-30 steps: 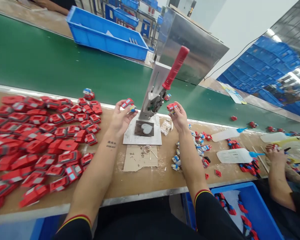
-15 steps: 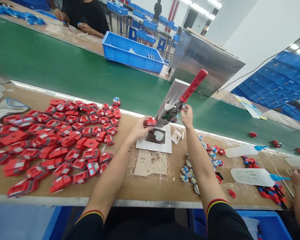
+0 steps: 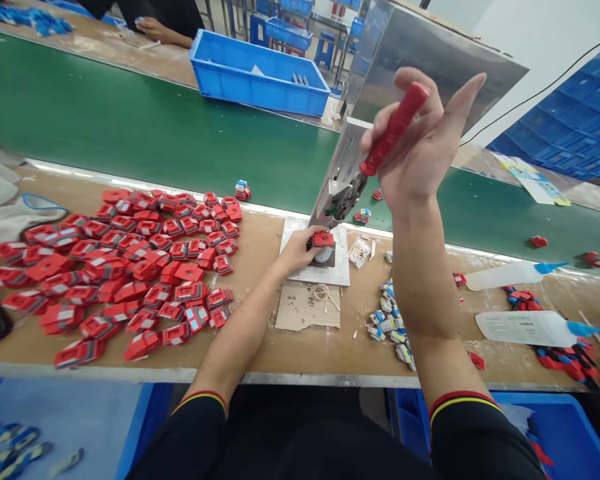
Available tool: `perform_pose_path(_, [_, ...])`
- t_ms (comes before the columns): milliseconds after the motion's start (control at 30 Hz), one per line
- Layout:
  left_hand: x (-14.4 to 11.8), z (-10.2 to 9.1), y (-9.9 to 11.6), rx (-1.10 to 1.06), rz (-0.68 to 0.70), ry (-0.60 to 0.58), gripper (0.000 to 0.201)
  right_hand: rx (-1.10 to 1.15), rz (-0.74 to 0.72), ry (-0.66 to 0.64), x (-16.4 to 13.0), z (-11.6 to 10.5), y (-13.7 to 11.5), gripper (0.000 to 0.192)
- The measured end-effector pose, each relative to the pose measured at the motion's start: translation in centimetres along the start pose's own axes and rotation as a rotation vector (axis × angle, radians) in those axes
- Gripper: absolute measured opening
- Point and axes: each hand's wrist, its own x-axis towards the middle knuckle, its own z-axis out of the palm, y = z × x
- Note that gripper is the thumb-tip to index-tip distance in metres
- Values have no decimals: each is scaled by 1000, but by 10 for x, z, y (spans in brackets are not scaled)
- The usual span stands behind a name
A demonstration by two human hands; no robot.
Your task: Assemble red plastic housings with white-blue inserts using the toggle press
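My left hand (image 3: pixel 301 253) is closed on a small red plastic part (image 3: pixel 324 239). It holds the part at the rounded grey block (image 3: pixel 323 255) on the press base, just under the plunger of a hand-lever toggle press (image 3: pixel 347 197). Whether the part touches the block is hard to tell. My right hand (image 3: pixel 423 150) has its fingers curled loosely round the red press handle (image 3: pixel 397 130), thumb stretched away. The handle stands raised and tilted to the right. Below the metal base plate (image 3: pixel 341 270) lies a piece of cardboard (image 3: pixel 300 313) with a ring and cotton swabs.
Many red parts (image 3: pixel 145 267) are heaped on the left. Blue-white-yellow pieces (image 3: pixel 387 317) lie beside my right forearm, with two squeeze bottles (image 3: pixel 525 328) farther right. A green conveyor belt (image 3: pixel 155 127) runs behind; a blue crate (image 3: pixel 260 83) stands beyond it, near another person's hand.
My right hand has risen from beside the press to its red handle. My left hand has brought the red part rightward, under the plunger. The camera view has tilted down.
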Motion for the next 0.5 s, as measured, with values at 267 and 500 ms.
perform_pose_path(267, [0, 6, -10, -3, 48, 54, 47, 89, -190, -213, -76, 13, -27, 74])
perform_pose_path(500, [1, 6, -9, -3, 63, 49, 48, -200, -539, -461, -102, 7, -2, 68])
